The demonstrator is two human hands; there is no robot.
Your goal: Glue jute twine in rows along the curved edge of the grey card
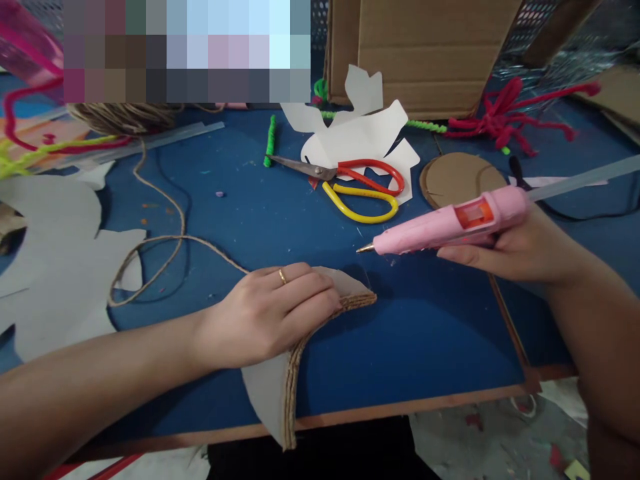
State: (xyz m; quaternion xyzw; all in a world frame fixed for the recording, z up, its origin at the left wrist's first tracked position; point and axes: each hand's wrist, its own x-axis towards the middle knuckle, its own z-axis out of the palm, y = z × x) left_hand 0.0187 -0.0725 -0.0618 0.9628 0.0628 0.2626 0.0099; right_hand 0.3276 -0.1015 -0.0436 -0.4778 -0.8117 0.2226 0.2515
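Note:
My left hand (pixel 265 313) grips a curved piece of layered corrugated cardboard (pixel 293 380), its grey face and ribbed edge showing, with the fingers over its top. A strand of jute twine (pixel 183 223) runs from a twine ball (pixel 120 117), loops across the board and reaches those fingers. My right hand (pixel 515 250) holds a pink hot glue gun (pixel 450 223) with its brass nozzle pointing left, a few centimetres from the cardboard. A translucent glue stick (pixel 580 179) sticks out of the gun's back end.
Scissors with red and yellow handles (pixel 360 193) lie on white paper cutouts (pixel 355 133) on the blue work board (pixel 410 347). A round cardboard disc (pixel 460 180), red pipe cleaners (pixel 505 117), a grey cutout (pixel 55 267) and an upright cardboard sheet (pixel 425 53) surround them.

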